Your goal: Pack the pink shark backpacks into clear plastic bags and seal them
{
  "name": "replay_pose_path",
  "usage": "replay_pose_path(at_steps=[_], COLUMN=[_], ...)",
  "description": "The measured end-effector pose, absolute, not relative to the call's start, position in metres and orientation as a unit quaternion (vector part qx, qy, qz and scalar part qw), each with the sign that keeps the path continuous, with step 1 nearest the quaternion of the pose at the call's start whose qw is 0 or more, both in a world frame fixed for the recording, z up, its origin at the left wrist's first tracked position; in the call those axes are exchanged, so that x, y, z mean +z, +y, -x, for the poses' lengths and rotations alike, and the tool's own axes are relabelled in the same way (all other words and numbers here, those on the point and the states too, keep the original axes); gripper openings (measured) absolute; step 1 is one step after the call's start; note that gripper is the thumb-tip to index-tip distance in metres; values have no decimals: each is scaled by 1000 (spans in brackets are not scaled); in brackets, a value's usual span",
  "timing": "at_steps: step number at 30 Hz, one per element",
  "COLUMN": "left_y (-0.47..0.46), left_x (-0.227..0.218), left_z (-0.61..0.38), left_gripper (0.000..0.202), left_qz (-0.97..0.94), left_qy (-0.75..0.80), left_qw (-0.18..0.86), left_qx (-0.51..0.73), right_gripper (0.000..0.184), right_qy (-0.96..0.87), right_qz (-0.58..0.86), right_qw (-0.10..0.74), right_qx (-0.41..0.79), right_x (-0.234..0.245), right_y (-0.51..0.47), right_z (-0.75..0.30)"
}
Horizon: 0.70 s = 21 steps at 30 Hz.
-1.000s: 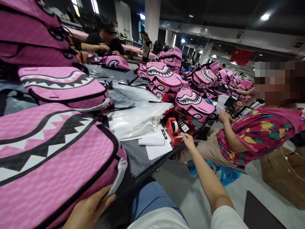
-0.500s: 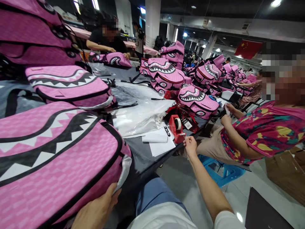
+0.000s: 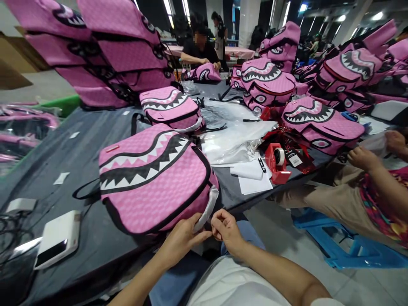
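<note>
Hands meet at the near right corner of the pink backpack (image 3: 153,178): the left hand (image 3: 183,237) pinches the white strip (image 3: 208,206) hanging there, and the right hand (image 3: 225,229) is curled closed just beside it; whether it grips anything I cannot tell. The backpack, printed with a shark mouth, lies flat at the near edge of the tabletop (image 3: 92,144), which is covered in dark grey cloth. Left of the backpack rests a white device (image 3: 59,238). Right of it lie white papers (image 3: 253,182), a red tape dispenser (image 3: 277,163) and clear plastic bags (image 3: 236,138). Behind it, stacked pink backpacks (image 3: 111,51) fill a large hall under ceiling lights.
</note>
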State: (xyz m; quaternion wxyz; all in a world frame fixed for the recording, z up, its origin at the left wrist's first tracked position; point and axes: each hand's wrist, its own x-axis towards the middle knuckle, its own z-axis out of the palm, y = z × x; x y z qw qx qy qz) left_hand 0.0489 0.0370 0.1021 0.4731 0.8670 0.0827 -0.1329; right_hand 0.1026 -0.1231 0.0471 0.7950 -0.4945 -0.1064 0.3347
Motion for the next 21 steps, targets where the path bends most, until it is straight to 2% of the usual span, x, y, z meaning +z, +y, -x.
replay_pose_path(at_steps=[4, 9, 15, 21], left_y=[37, 32, 38, 43], left_x=[106, 101, 105, 97], left_z=[-47, -47, -47, -45], left_gripper=[51, 42, 48, 44], left_qz=[-864, -881, -828, -848], left_qy=[80, 111, 95, 76], left_qw=[473, 451, 536, 509], left_qx=[-153, -94, -133, -129], right_gripper=[60, 62, 55, 53], right_qy=[-112, -118, -139, -115], right_qz=[541, 548, 553, 551], right_qw=[776, 769, 747, 725], right_qx=[305, 308, 341, 396], right_x=[35, 18, 15, 22], right_y=[-117, -109, -110, -96], right_z=[-104, -99, -100, -115])
